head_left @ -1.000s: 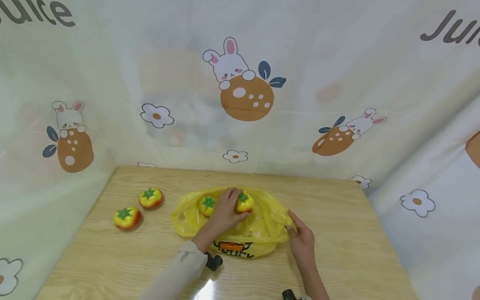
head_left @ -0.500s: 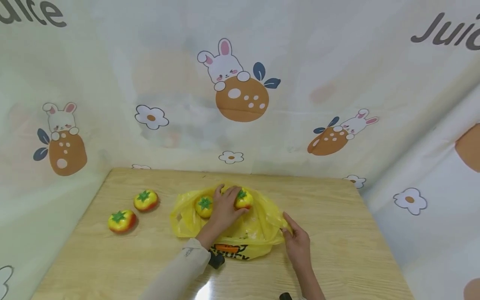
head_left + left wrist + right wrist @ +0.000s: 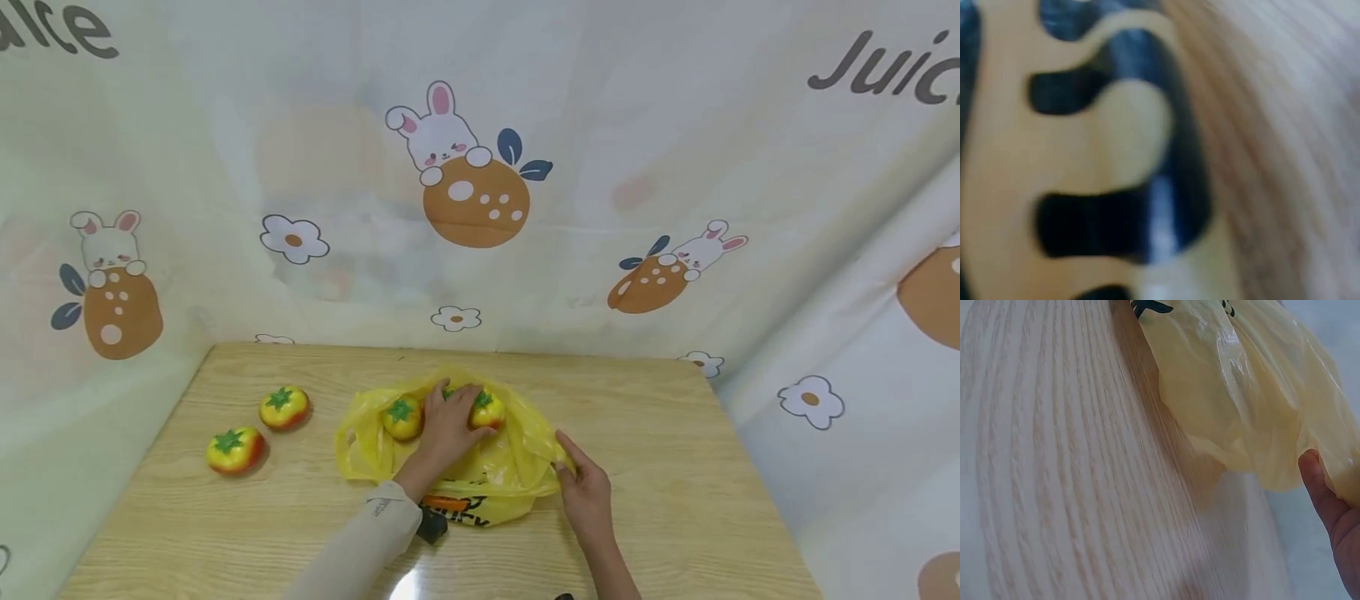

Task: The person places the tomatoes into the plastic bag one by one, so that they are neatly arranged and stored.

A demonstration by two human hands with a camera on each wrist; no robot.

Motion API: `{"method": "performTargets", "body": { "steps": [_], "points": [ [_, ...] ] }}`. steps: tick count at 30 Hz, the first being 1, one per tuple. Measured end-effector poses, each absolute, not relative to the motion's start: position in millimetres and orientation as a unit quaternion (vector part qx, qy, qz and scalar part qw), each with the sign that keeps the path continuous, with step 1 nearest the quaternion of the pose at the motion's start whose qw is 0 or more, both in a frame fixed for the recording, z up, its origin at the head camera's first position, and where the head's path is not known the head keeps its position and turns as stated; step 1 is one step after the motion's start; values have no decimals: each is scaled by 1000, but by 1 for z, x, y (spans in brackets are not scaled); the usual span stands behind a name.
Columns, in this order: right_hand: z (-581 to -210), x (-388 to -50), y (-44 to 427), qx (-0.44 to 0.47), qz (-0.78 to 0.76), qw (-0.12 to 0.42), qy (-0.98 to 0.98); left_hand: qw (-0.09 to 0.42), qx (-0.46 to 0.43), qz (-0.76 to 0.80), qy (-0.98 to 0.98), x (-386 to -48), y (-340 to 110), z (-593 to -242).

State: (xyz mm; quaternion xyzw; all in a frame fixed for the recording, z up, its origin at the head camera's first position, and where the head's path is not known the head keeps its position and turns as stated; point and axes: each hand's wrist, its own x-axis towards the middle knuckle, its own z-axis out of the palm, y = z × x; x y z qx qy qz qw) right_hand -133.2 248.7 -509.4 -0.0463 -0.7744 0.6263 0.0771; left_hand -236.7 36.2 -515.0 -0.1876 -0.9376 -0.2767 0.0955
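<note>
A yellow plastic bag (image 3: pixel 536 450) lies with its mouth open on the table, dark lettering on its near side. My left hand (image 3: pixel 446 429) reaches into it, its thumb and a finger around the left side of a yellow-red toy tomato (image 3: pixel 488 411). Green leaves of another tomato (image 3: pixel 448 392) show between my fingers, its body mostly hidden. To the left of the hand, inside the bag, sits a toy tomato (image 3: pixel 402 419). My right hand (image 3: pixel 587 487) pinches the bag's right edge; its thumb (image 3: pixel 1319 481) presses the plastic. The left wrist view is blurred lettering.
Two more toy tomatoes, one nearer (image 3: pixel 236 451) and one farther back (image 3: pixel 284 407), rest on the wooden table (image 3: pixel 660 433) left of the bag. A printed cloth (image 3: pixel 352 150) with rabbits and flowers hangs behind and beside the table.
My left fingers have spread, and green leaves now show between them. The tomato by my thumb has shifted slightly right in the bag. My right hand keeps its hold. The head view has shifted slightly.
</note>
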Motion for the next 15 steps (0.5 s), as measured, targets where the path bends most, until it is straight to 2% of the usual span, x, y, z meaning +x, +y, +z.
{"method": "performTargets", "body": {
  "steps": [4,15],
  "points": [
    [-510,-131,248,-54,624,72,-776,98,-190,-244,-946,-237,37,-524],
    [-514,-129,248,-62,606,88,-788,154,-162,-219,-950,-236,41,-539]
  ]
}}
